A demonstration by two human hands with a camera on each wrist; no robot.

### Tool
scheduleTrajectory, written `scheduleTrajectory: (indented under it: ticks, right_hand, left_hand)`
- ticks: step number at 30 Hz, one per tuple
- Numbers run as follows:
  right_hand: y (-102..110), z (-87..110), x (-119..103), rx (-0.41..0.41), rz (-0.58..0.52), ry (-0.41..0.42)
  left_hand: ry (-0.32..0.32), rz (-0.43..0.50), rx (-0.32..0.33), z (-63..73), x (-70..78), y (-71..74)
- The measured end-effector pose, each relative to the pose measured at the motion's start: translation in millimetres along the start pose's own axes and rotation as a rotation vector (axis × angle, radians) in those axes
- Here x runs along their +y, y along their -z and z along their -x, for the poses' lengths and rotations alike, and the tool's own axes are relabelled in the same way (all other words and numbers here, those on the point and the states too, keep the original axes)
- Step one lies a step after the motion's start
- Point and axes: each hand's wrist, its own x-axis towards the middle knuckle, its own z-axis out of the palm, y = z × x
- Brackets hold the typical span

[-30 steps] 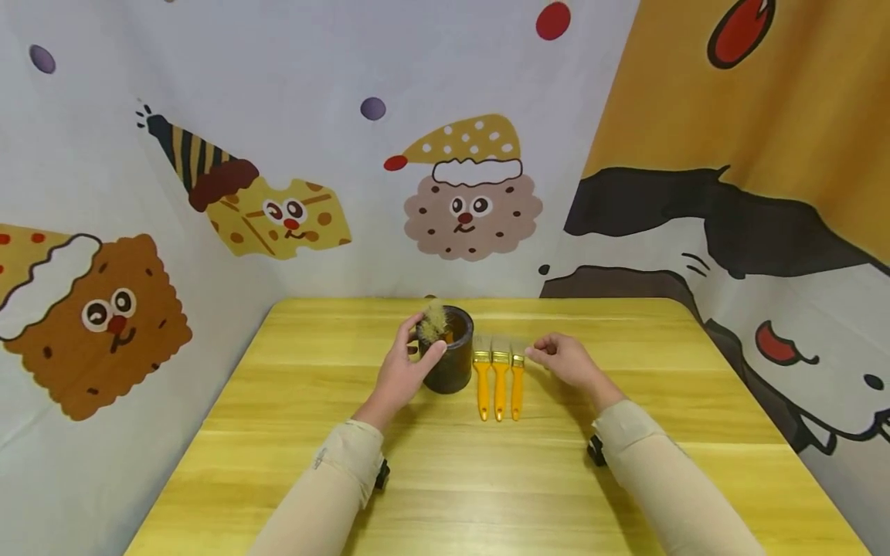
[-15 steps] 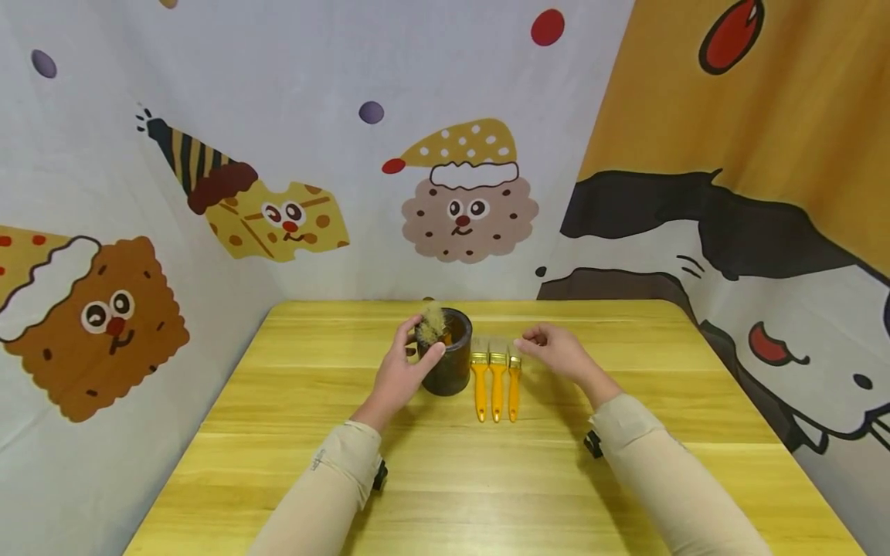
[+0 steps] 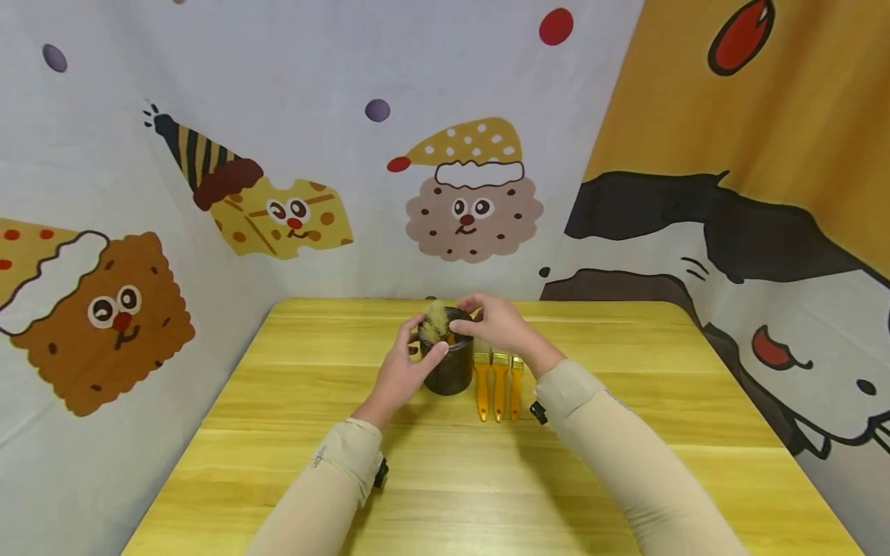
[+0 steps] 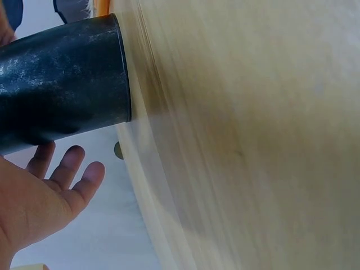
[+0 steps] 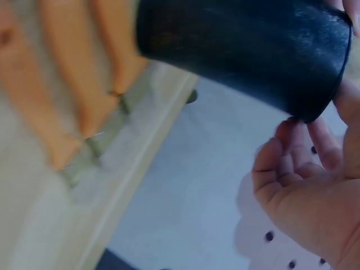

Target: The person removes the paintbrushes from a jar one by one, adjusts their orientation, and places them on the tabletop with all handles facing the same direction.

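Observation:
A dark cylindrical pot (image 3: 448,374) stands upright on the table, a tuft of tan bristles (image 3: 436,320) rising from its mouth beside a bit of orange inside. My left hand (image 3: 402,363) holds its left side, thumb at the front rim and fingers round the back. From the right, my right hand (image 3: 497,324) grips the rim, with the thumb over the mouth; in the right wrist view its curled fingertips (image 5: 289,126) meet the outer wall. Three flat paintbrushes (image 3: 499,390) with orange handles lie side by side just right of the pot, their bristle ends partly hidden under my right hand.
The wooden table (image 3: 445,479) has its far edge close behind the pot. Beyond it hangs a cartoon-printed cloth (image 3: 313,100), which also covers both sides. A small black device (image 3: 538,412) sits at the right wrist and another (image 3: 380,472) at the left.
My right hand has left the bristle ends of the paintbrushes and moved left to the pot's rim. My left hand stays at the pot, and the paintbrushes lie where they were.

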Motion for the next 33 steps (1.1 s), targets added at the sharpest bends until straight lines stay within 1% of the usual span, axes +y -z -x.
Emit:
scheduleTrajectory:
  ticks: [2,5,10,14,17,18,22,25,27,29,30,33]
  right_hand:
    - [-3,-10.9,-10,-0.026,0.081,0.028]
    - [-8,-23.2,-20,-0.034,0.194,0.05]
    - [-18,-34.6,-29,0.004,0.26,0.042]
    - [-22,-35.5,-33,0.057,0.245,0.011]
    - [-20,-32.9,-34,0.104,0.226,-0.025]
    - [-20,-32.1,-34,0.119,0.235,-0.027]
    - [-16,-27.8,-34,0.168,0.323,0.0]
    - [-11,-24.2,-36,0.188,0.373,0.036]
    - [-4,-20.3,-38,0.192,0.369,0.068]
    - [8,-16.4,-44,0.194,0.335,0.096]
    - [16,-14.4,-47,0.196,0.305,0.105]
    - [46,-5.0,-55,0.204,0.136,0.071]
  left_hand:
    - [0.01,-0.01,-0.001,0.7,0.5,0.7]
    - [0.026,-0.014,-0.003,1.2,0.4,0.6]
    - [0.018,-0.006,0.001,0.6,-0.7,0.0]
    - [0.011,-0.004,-0.001,0.6,0.1,0.4]
    - [0.013,-0.009,0.003,-0.5,-0.3,1.0]
    - [0.015,-0.013,0.007,-1.1,-1.0,1.2]
    - [0.018,-0.018,0.016,-1.6,0.1,0.8]
    - [0.016,-0.02,0.01,-1.6,1.2,0.5]
    - [0.018,-0.019,0.004,-1.6,1.3,0.3]
    - [0.017,-0.023,0.001,-2.2,1.2,0.4]
    - [0.015,-0.024,0.0,-2.6,1.2,0.5]
    - [0.011,-0.033,0.003,-2.8,0.1,-0.1]
